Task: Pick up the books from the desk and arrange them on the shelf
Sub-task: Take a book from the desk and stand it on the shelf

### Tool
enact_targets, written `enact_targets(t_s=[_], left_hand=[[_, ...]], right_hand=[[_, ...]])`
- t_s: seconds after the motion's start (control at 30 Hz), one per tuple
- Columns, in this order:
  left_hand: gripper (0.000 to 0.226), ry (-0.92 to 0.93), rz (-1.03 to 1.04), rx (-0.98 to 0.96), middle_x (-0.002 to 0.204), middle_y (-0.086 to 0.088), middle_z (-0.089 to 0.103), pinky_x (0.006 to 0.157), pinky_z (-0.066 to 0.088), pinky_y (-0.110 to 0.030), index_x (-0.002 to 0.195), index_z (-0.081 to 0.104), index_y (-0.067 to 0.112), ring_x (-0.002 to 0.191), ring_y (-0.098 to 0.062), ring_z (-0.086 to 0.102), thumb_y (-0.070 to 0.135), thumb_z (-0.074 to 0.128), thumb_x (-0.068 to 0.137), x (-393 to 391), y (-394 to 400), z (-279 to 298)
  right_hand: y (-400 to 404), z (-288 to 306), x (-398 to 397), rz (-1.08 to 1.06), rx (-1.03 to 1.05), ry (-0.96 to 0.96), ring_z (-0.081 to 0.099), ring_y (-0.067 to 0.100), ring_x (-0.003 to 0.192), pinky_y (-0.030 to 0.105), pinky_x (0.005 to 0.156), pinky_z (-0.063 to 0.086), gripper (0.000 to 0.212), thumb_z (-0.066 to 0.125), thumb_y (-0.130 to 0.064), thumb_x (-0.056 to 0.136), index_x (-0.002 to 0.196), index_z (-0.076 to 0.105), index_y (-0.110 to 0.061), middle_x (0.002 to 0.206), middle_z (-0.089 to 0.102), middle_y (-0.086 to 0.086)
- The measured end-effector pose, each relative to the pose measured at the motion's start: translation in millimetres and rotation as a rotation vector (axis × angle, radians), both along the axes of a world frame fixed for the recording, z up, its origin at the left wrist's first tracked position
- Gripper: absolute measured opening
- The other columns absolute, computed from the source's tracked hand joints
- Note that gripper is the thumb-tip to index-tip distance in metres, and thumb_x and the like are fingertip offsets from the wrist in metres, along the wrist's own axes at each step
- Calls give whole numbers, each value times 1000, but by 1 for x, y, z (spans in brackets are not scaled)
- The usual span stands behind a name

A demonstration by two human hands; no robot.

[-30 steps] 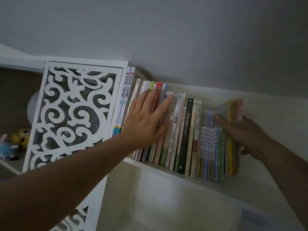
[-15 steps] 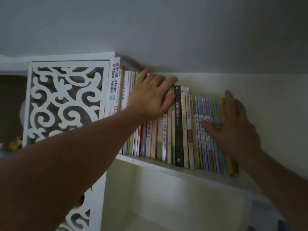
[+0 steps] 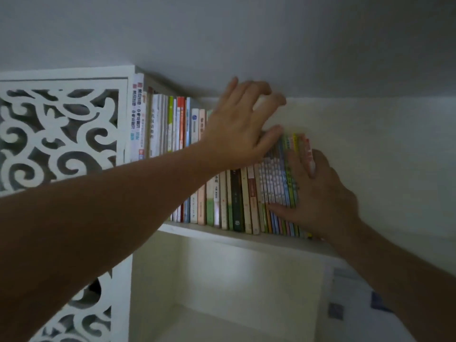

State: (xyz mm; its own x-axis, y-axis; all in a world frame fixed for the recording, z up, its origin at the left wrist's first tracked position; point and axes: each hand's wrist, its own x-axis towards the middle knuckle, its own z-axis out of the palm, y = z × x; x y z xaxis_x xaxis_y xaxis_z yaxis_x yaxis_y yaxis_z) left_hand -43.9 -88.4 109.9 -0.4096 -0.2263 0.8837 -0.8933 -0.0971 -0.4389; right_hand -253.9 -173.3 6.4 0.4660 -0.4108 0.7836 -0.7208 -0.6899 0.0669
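Both hands work as flat braces rather than clamps. My right hand [image 3: 320,193] lies spread against the outer end of the row of books [image 3: 237,201], fingers straight, thumb reaching left across the lower spines, palm covering the last thin volumes; it closes round nothing, and as I judge it, it serves as a bookend so the row cannot topple toward the open side. My left hand [image 3: 239,129] hangs loosely spread above and to the left of that brace, fingers lightly bent over the tops of the middle books, thumb tip touching the upper edges of the thin coloured spines; whether the fingertips press the tops I cannot tell, but it holds nothing either.

Largest behind the hands is the white shelf unit, whose board [image 3: 222,234] carries the row directly under both palms. Left of the left forearm stands the carved white lattice panel [image 3: 59,134], which the tall books at the row's far end lean against, so the panel stops that end and the right palm stops this one. Below the board an open compartment [image 3: 222,287] shows pale walls. Smallest are the thin bright booklets [image 3: 296,144] under the right fingers, slightly slanted, probably needing a push upright.
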Motion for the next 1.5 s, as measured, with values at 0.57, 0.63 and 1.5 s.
enact_targets(t_s=[0.57,0.63,1.5], left_hand=[[86,53,47,141,175,-15,1,124,4,-69,168,16,27,160,-44,-5,75,32,98,17,-11,-126],[86,-12,12,219,175,-16,0,124,2,-70,167,18,29,159,-45,-6,77,31,97,22,-4,-139],[98,381,-1,557,170,-11,25,128,18,-59,166,20,28,160,-37,12,69,52,83,50,94,-234]], right_hand=[[5,-18,-24,121,290,155,27,37,155,48,120,40,118,64,-74,86,149,-34,-59,171,-21,0],[15,-25,-38,132,393,184,29,30,155,41,122,37,104,58,-61,98,147,-34,-63,173,-19,-3],[96,-103,-13,-341,134,175,40,40,137,54,121,29,96,50,-80,78,159,26,-36,163,28,14]])
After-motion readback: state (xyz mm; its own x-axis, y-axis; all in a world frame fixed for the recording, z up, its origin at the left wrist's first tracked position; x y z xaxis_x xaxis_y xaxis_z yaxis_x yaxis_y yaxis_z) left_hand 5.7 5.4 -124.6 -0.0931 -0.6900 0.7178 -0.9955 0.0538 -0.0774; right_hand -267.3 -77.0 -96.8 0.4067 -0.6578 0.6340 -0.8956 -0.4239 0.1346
